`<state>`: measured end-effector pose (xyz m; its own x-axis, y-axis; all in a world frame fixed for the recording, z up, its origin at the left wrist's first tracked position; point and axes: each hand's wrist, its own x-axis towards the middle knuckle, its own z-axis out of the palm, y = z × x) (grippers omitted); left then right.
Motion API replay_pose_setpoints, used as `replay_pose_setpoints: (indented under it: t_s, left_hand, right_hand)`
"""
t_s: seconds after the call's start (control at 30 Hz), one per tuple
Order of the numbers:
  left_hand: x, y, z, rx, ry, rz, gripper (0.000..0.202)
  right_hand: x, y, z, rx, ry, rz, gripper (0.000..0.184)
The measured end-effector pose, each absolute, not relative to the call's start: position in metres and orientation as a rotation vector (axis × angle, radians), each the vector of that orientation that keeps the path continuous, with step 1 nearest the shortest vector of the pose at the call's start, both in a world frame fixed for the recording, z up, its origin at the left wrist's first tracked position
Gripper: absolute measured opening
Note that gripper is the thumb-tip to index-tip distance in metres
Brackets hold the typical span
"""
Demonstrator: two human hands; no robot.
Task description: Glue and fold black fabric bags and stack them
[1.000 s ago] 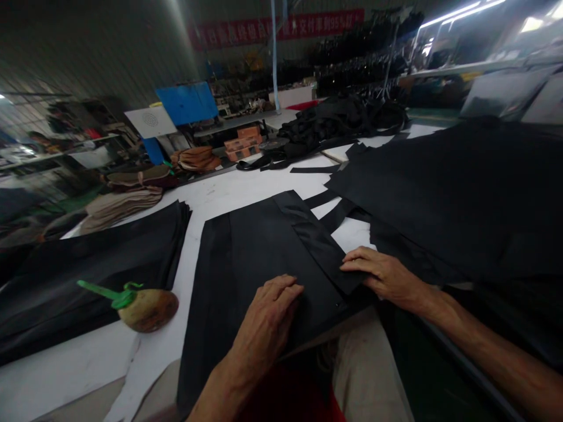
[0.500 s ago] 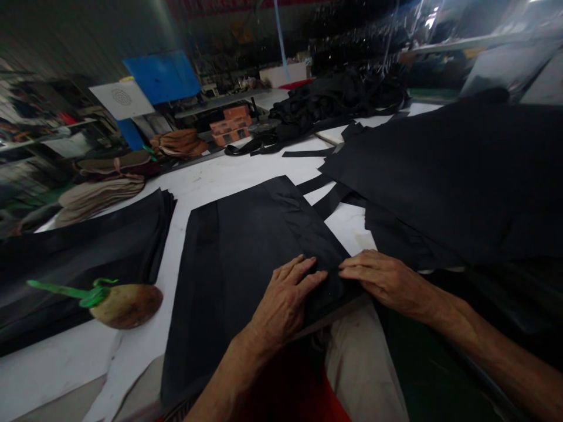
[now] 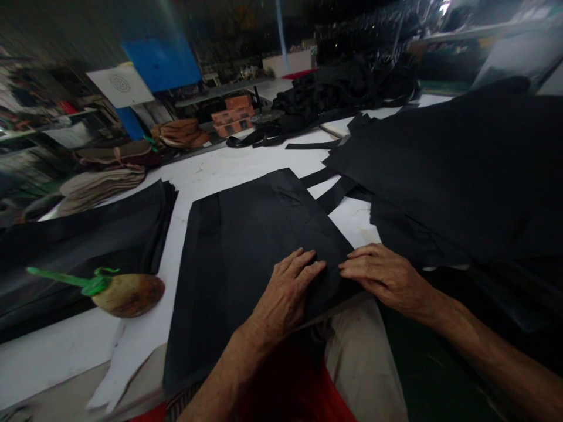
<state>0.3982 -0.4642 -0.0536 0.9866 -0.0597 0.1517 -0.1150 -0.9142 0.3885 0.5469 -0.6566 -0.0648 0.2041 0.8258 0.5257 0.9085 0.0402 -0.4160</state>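
A black fabric panel [image 3: 250,234] with folded side bands lies before me at the table's front edge. My left hand [image 3: 288,287] lies flat on its lower right part, fingers stretched out and a little apart. At the panel's right edge rests my right hand [image 3: 378,272], its fingers extended and pointing left. Its thumb and the underside of the edge are hard to make out. Between the two hands a narrow strip of the fabric shows some wrinkles, which continue up the right band.
On the white table [image 3: 197,170] a brown gourd-like object with a green tie [image 3: 129,295] sits left, beside stacked black fabric [image 3: 88,240]. Large black sheets [image 3: 457,176] cover the right side. Behind are black straps [image 3: 334,97], orange boxes [image 3: 235,117] and tan bundled pieces [image 3: 101,187].
The view has tilted slightly, so the table scene sits a little higher. Both hands stay nearly in place on the panel, the right fingers shifting only slightly.
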Motion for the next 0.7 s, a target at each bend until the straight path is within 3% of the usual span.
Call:
replay_pose_setpoints:
  t_s: [0.53,0.7]
  left_hand:
    - [0.396,-0.461,-0.058,2.756,-0.197,0.164,0.055]
    - [0.396,-0.459,-0.057,2.762,-0.205,0.157,0.054]
  right_hand:
    - [0.547,-0.662,-0.063,-1.873,-1.795,-0.075,0.034]
    - [0.555,-0.675,-0.062,-1.859,-1.558,-0.136,0.039]
